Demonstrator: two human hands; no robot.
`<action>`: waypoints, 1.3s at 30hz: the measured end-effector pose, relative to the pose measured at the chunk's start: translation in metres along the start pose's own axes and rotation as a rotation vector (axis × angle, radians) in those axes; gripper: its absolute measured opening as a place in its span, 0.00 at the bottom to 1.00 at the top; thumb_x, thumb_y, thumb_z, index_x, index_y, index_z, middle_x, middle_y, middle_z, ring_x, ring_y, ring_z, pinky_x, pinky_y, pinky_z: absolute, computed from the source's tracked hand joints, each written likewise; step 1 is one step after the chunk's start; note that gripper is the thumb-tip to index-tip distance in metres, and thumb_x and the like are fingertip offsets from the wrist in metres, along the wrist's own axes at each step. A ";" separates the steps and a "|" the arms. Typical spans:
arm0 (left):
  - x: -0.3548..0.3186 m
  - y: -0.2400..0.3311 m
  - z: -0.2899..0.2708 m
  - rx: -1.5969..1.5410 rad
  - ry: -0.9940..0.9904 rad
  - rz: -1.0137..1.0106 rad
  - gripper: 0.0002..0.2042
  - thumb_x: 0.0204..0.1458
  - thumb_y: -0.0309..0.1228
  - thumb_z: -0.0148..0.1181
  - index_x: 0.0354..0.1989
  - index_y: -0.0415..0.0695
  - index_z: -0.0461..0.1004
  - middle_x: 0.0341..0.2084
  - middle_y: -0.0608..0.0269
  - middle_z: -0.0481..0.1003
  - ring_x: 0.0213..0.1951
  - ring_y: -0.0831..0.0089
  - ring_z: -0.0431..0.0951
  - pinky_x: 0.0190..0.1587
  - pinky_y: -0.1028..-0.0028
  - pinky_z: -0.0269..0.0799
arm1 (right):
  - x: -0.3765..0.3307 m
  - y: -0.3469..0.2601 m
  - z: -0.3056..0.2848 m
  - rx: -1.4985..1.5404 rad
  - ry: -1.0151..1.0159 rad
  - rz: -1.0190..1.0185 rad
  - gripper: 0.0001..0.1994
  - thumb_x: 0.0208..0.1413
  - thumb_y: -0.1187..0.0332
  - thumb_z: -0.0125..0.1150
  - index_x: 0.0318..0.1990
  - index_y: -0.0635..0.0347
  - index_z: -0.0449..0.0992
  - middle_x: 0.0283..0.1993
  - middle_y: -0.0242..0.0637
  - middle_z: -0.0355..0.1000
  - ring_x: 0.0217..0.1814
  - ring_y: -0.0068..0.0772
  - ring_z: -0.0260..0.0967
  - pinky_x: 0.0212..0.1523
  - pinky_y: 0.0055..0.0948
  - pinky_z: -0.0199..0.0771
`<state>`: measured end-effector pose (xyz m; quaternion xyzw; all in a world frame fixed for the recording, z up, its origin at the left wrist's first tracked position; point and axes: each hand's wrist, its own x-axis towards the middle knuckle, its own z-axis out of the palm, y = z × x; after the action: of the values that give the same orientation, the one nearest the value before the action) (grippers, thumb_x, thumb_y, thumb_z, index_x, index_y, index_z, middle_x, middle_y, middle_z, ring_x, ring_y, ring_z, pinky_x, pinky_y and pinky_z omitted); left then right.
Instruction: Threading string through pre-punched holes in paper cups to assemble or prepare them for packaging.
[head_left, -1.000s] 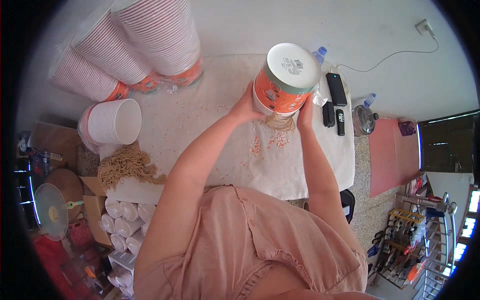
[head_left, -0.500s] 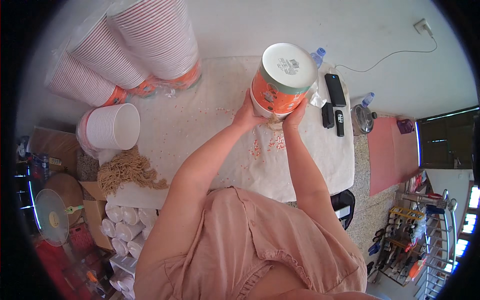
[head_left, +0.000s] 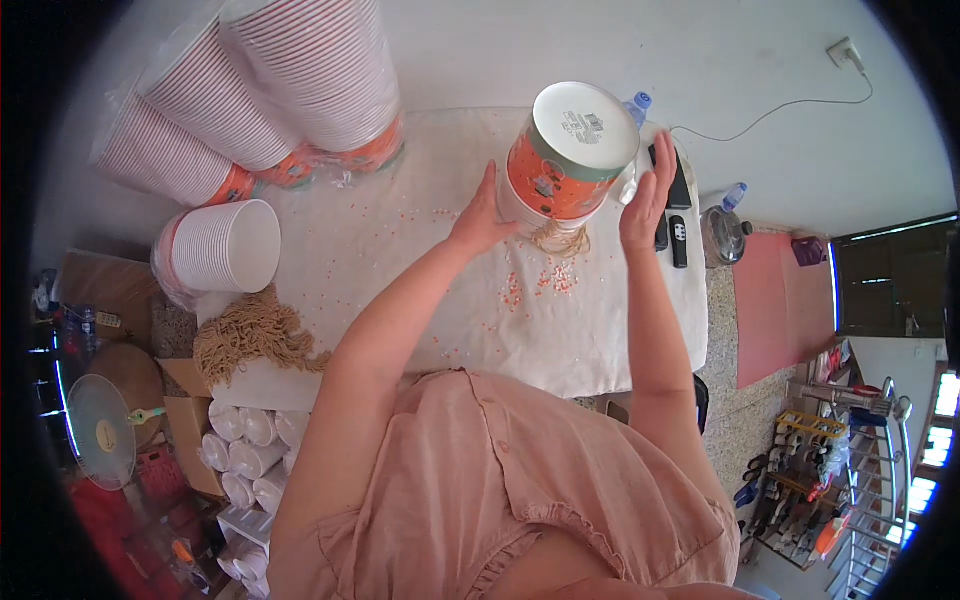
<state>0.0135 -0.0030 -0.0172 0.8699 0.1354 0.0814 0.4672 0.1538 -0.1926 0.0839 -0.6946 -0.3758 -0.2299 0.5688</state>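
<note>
A paper bucket, orange and green with a white base, stands upside down at the far right of the table. A white rim shows below its orange wall, and it seems to sit over at least one more bucket. Tan rope loops stick out at its near side. My left hand is at the bucket's lower left, fingers stretched and apart; whether it touches the rim I cannot tell. Off the bucket's right side, my right hand is raised open with nothing in it. Small orange and white bits lie in front.
Tall bagged stacks of paper buckets stand at the far left, with a shorter stack lying nearer. A tan rope heap rests on the left table edge. Right of the bucket are a black remote and a blue-capped bottle.
Both hands have come off the bucket's sides; the right has moved right and up, the left slightly left. The bucket is almost where it was. The rope loops show more.
</note>
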 end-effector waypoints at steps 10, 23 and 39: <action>0.007 0.008 0.015 -0.108 0.054 -0.024 0.56 0.38 0.32 0.72 0.69 0.41 0.33 0.67 0.47 0.49 0.68 0.56 0.53 0.67 0.65 0.54 | 0.023 -0.021 -0.002 -0.401 -0.478 -0.440 0.24 0.42 0.59 0.70 0.50 0.51 0.74 0.59 0.32 0.68 0.64 0.43 0.60 0.68 0.56 0.46; 0.004 0.021 0.022 -0.155 0.189 -0.022 0.47 0.33 0.29 0.75 0.63 0.44 0.49 0.60 0.53 0.61 0.62 0.55 0.62 0.63 0.61 0.61 | 0.015 -0.029 0.010 -0.351 -0.395 -0.383 0.24 0.38 0.69 0.71 0.48 0.57 0.75 0.54 0.36 0.72 0.58 0.46 0.64 0.61 0.44 0.61; 0.003 0.038 0.001 -0.279 0.137 0.081 0.48 0.34 0.33 0.75 0.65 0.44 0.50 0.61 0.53 0.60 0.65 0.59 0.58 0.66 0.62 0.56 | 0.014 -0.028 0.005 -0.335 -0.418 -0.366 0.24 0.39 0.68 0.70 0.48 0.57 0.76 0.54 0.37 0.72 0.58 0.47 0.64 0.60 0.44 0.62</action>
<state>0.0230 -0.0225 0.0140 0.7938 0.1191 0.1773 0.5694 0.1402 -0.1823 0.1108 -0.7317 -0.5599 -0.2394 0.3062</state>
